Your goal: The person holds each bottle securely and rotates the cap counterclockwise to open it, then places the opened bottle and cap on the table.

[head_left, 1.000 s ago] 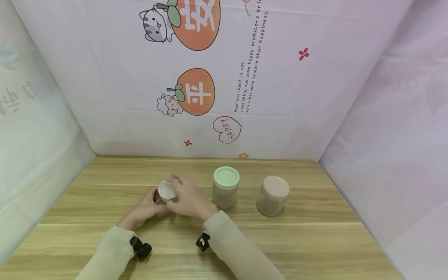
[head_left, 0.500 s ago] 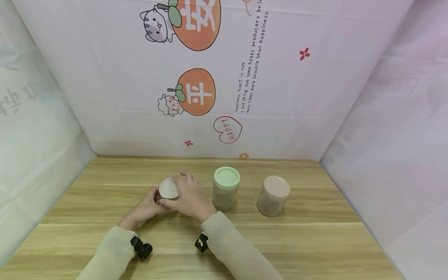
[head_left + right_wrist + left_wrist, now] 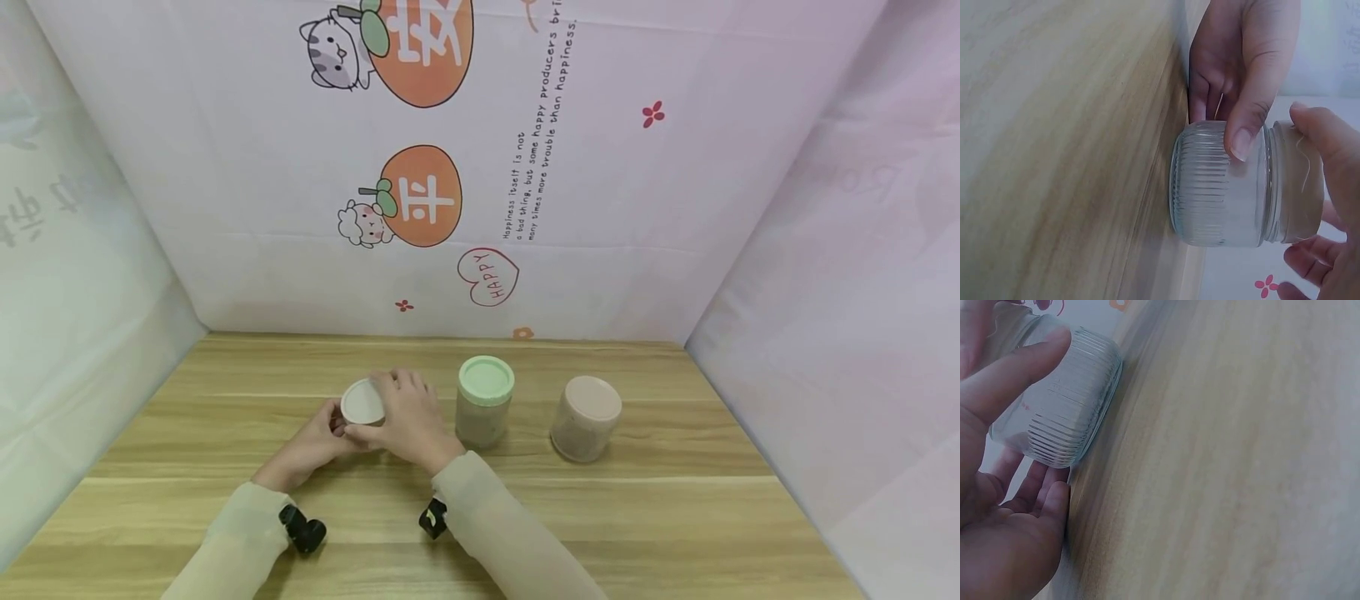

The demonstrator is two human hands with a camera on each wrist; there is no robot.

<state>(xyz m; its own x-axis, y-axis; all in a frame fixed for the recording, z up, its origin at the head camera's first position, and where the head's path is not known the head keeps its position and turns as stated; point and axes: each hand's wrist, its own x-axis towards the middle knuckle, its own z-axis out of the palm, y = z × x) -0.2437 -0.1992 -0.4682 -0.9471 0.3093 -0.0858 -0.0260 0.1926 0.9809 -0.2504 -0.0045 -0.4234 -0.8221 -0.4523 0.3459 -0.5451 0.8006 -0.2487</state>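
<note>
A ribbed clear glass jar stands upright on the table at the left of the head view, topped by a whitish lid. My left hand holds the glass body low down, its thumb lying along the near side in the right wrist view. From above, my right hand grips the lid by its rim, thumb on the near side and fingers on the far side. A narrow band of glass thread shows under the lid in the right wrist view. The left wrist view also shows the jar's ribbed base, close to the tabletop.
Just right of my right hand stands a taller jar with a green lid. Farther right is a jar with a pinkish-beige lid. Printed white cloth closes off the back and both sides of the wooden table.
The jar and lid have shifted slightly right. My right hand has turned a little on the lid, its fingers moving right, then stays nearly still. My left hand has hardly moved.
</note>
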